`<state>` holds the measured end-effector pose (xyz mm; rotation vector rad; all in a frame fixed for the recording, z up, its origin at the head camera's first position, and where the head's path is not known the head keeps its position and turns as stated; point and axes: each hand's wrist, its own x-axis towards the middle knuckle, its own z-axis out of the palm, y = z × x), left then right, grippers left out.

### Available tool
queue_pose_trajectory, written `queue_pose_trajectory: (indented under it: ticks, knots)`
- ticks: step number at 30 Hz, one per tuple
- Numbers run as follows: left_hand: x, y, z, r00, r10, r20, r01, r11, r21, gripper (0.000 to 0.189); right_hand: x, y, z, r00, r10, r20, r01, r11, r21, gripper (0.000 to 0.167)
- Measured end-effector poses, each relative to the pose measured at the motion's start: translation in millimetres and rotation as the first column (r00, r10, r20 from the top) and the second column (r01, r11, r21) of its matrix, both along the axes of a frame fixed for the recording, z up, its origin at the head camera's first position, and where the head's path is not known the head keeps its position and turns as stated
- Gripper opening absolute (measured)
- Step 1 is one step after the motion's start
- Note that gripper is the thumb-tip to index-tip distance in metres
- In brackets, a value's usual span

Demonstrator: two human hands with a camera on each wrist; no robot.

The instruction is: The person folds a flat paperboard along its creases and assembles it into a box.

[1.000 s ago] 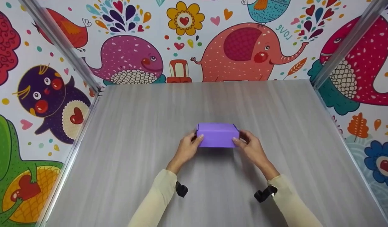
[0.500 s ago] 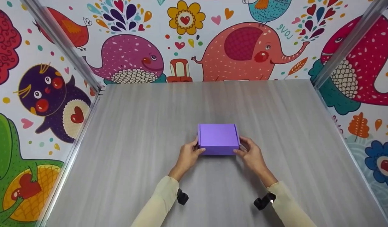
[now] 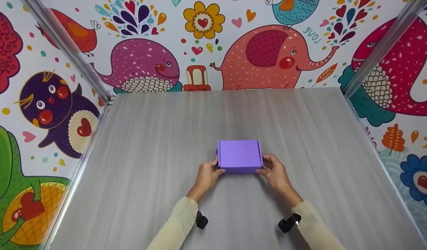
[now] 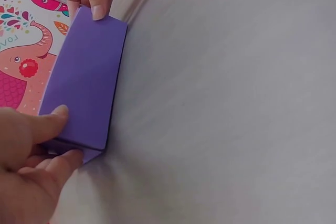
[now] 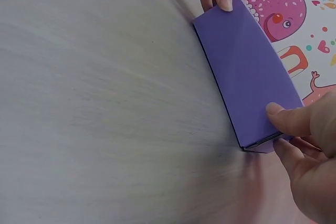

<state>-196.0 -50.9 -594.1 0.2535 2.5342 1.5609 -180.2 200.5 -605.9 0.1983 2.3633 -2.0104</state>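
Observation:
A small purple cardboard box (image 3: 240, 153) with its lid closed sits between the two hands in the head view, its top facing up. My left hand (image 3: 207, 176) grips its left end, the thumb on the front face and the fingers at the side. At the opposite end my right hand (image 3: 276, 174) holds it the same way. In the left wrist view the front face of the box (image 4: 84, 77) shows, with the left thumb pressed on it. The right wrist view shows the right thumb on that purple box (image 5: 247, 66), near its lower corner.
A grey wood-grain table (image 3: 158, 132) spreads around the hands. Behind it stands a wall (image 3: 199, 52) printed with cartoon animals, and metal frame rails (image 3: 85, 142) run along the sides. Black wrist cameras (image 3: 201, 220) are strapped at the sleeves.
The box has tipped from showing mostly its front face to showing its top, and has come lower and nearer the person. Both hands have moved with it, still holding its ends.

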Motion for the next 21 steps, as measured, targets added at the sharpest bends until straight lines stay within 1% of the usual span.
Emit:
queue_pose_trajectory:
  ticks: [5, 9, 12, 14, 16, 18, 21]
  knots:
    - [1.7, 1.1, -2.0, 1.0, 0.011, 0.001, -0.011, 1.0, 0.003, 0.062, 0.9, 0, -1.8, 1.0, -0.008, 0.005, 0.008, 1.0, 0.014, 0.053]
    - [2.0, 2.0, -1.0, 1.0, 0.018, -0.007, -0.018, 1.0, -0.012, 0.062, 0.9, 1, -0.7, 1.0, -0.002, 0.011, 0.002, 0.999, 0.04, 0.053]
    - [2.9, 2.9, 0.7, 1.0, 0.027, -0.006, -0.027, 0.999, -0.025, 0.062, 1.6, 5, 2.0, 0.999, 0.029, 0.037, -0.032, 0.997, 0.064, 0.057]
    - [3.9, 2.7, 2.3, 0.999, 0.032, -0.015, -0.033, 0.998, -0.057, 0.064, 2.7, 10, 4.9, 0.997, 0.061, 0.054, -0.065, 0.995, 0.076, 0.062]
    - [4.8, 1.3, 4.8, 0.999, 0.037, -0.025, -0.039, 0.995, -0.089, 0.066, 3.9, 17, 8.9, 0.994, 0.093, 0.064, -0.097, 0.993, 0.067, 0.067]
    - [5.7, -2.0, 8.4, 0.999, 0.048, -0.021, -0.05, 0.992, -0.118, 0.07, 5.1, 25, 13.3, 0.991, 0.123, 0.057, -0.127, 0.989, 0.075, 0.069]
    - [6.0, -11.6, 13.9, 0.998, 0.054, -0.022, -0.056, 0.988, -0.143, 0.072, 5.8, 36, 19.3, 0.99, 0.138, 0.03, -0.14, 0.983, 0.117, 0.069]
